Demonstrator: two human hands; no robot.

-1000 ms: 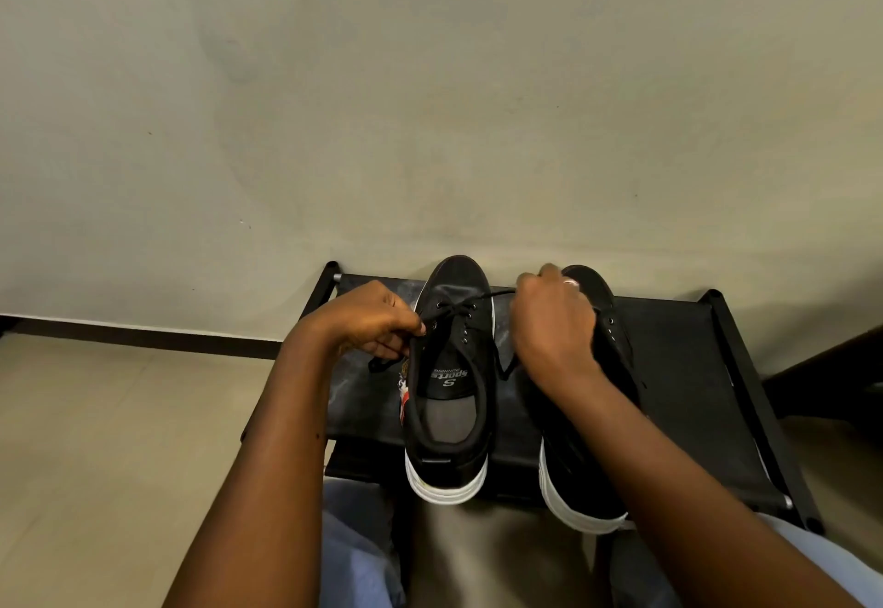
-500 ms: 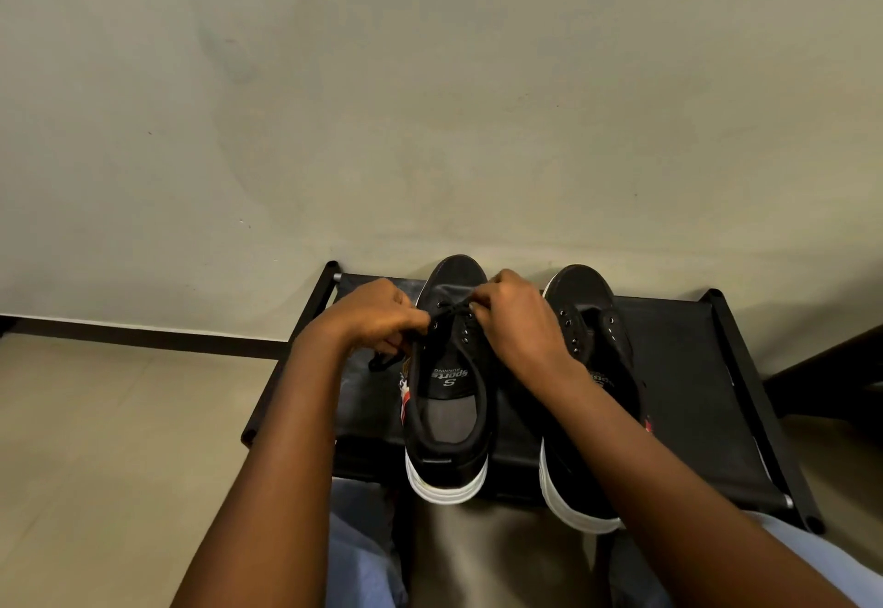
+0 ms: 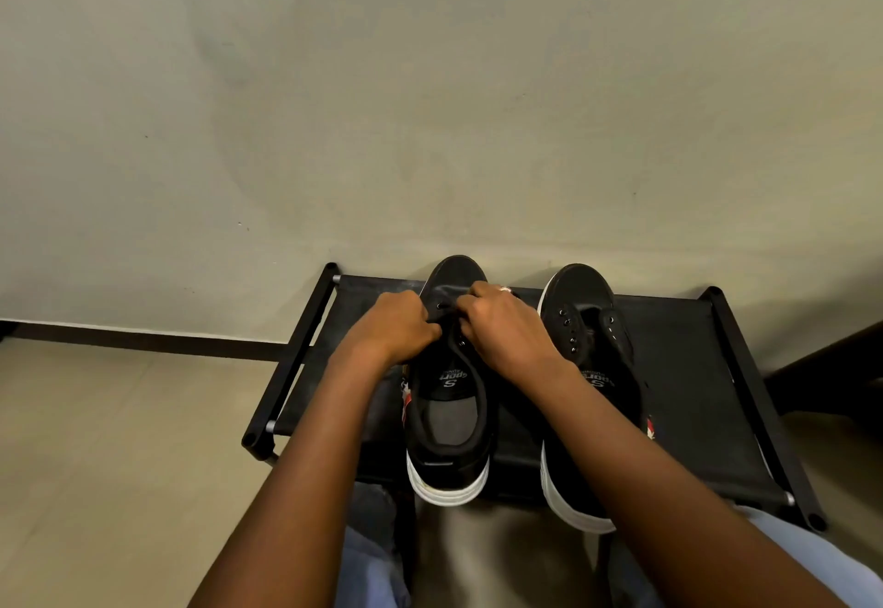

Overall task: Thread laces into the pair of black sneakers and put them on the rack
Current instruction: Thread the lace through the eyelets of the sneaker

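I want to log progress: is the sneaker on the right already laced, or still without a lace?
Still without a lace. The right sneaker shows bare eyelets and an open tongue; both hands work at the left sneaker.

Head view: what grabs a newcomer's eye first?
Two hands, the left hand and the right hand, bunched together over the eyelets of the left sneaker at centre frame, fingers curled at its lace area. Beside it the right sneaker stands with bare eyelets, no lace visible. Both sit on a low black rack against a plain wall.
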